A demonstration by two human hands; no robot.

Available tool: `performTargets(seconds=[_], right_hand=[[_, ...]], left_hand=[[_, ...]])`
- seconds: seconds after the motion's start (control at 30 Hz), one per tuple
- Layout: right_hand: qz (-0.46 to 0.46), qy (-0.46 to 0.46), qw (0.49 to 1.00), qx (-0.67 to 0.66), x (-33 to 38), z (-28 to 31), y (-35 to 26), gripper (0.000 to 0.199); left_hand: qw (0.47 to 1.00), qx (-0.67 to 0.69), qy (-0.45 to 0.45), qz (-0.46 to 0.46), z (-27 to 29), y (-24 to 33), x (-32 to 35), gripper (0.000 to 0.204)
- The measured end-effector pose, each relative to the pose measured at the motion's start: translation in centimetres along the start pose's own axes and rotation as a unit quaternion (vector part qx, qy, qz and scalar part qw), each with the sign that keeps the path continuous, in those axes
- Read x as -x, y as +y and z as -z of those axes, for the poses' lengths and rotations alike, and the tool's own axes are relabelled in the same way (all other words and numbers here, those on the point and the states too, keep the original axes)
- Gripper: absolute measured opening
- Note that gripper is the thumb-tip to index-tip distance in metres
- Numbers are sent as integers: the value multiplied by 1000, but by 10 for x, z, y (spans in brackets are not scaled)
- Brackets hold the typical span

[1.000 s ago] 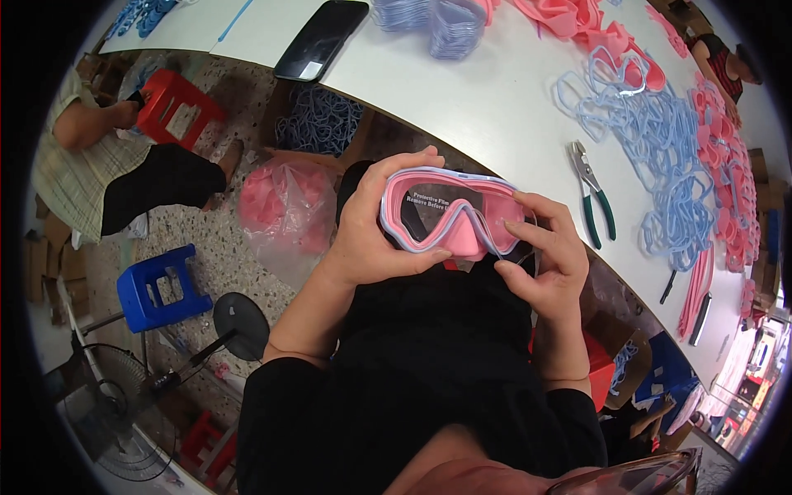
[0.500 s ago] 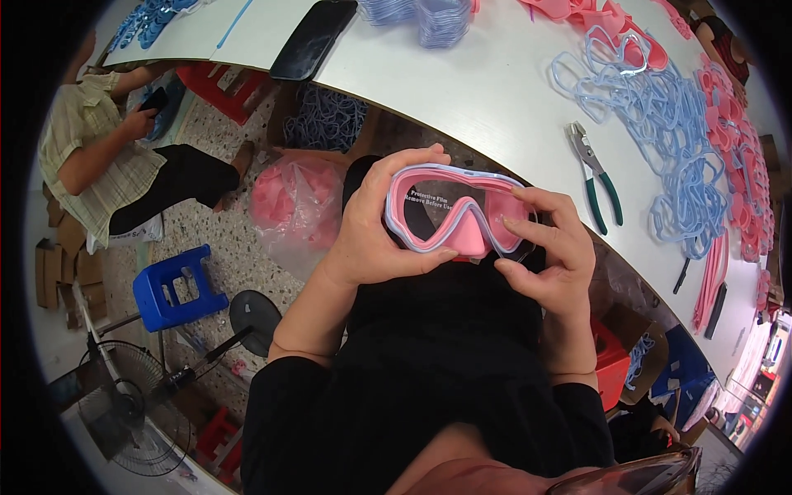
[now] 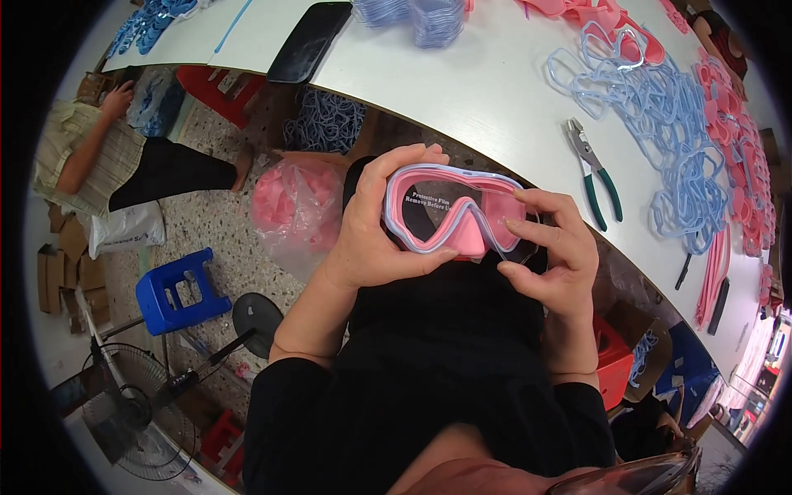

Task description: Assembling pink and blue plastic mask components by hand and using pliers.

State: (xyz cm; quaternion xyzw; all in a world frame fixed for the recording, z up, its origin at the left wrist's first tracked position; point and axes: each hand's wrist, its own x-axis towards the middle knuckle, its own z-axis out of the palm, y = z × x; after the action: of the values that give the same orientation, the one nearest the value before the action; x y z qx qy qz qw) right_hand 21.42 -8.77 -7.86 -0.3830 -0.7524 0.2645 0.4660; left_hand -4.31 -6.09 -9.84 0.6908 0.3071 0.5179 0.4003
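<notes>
In front of my torso I hold a pink diving mask (image 3: pixel 469 237) with a pale blue rim frame (image 3: pixel 467 172) around it. Clear lenses with printed film show inside. My left hand (image 3: pixel 367 223) is wrapped round the left side, thumb along the lower edge by the nose piece and fingers behind the top. At the mask's right side, my right hand (image 3: pixel 557 247) pinches the rim, with its thumb low at the corner and fingers on the right edge. How the frame sits under those fingers is partly hidden.
On the white table (image 3: pixel 462 91) lie green-handled pliers (image 3: pixel 592 169), a heap of pale blue frames (image 3: pixel 660 132), pink mask parts (image 3: pixel 734 165) and a phone (image 3: pixel 309 43). Left are a bag of pink parts (image 3: pixel 295 202), a blue stool (image 3: pixel 183 290), a fan (image 3: pixel 136 408) and a seated person (image 3: pixel 91 161).
My right hand has shifted very slightly right at the mask's edge; the left grip looks the same. The person at left has leaned away and moved their raised arm up.
</notes>
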Motion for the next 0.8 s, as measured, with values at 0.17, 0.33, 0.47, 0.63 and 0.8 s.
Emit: performTargets(seconds=[0.17,0.33,0.47,0.63,0.8], right_hand=[[3,7,1000,-5,0,-1,-2,50],[4,6,1000,5,0,-1,-2,49],[4,5,1000,6,1,-2,-1,48],[-1,0,1000,-13,1,-4,0,47],[0,-3,1000,-14,-1,-5,2,47]], left_hand=[[1000,-12,2,1,0,1,1,97],[1000,-8,5,-3,0,1,1,96],[999,-31,-13,-1,4,4,0,95],[1000,7,-17,-22,4,0,0,83],[997,-29,-48,-44,10,-1,-1,66]])
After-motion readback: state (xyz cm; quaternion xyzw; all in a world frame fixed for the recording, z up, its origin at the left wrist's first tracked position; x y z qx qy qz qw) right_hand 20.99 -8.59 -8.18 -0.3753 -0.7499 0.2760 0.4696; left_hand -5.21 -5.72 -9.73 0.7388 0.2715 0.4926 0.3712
